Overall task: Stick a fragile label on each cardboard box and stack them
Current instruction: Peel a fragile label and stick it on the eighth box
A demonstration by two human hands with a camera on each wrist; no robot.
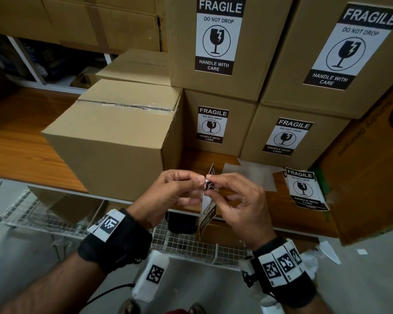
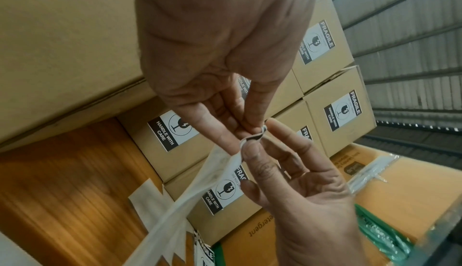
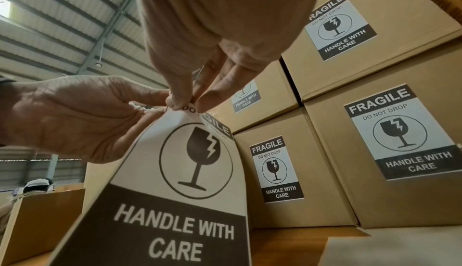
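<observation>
We pinch the top corner of the fragile label [image 1: 206, 201] between both hands, left hand [image 1: 168, 193] and right hand [image 1: 241, 200] closed on it with thumb and fingertips, just in front of the unlabelled box [image 1: 114, 141]; spare labels [image 1: 304, 189] lie right of it.

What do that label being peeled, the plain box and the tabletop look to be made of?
Label: thin matte paper, probably on a peel-off backing; it bends and curls where both hands pinch its top corner.
Plain box: brown matte cardboard, its top seam sealed with glossy clear tape.
Tabletop: wood or wood-look laminate, with visible grain and a slight sheen.
</observation>
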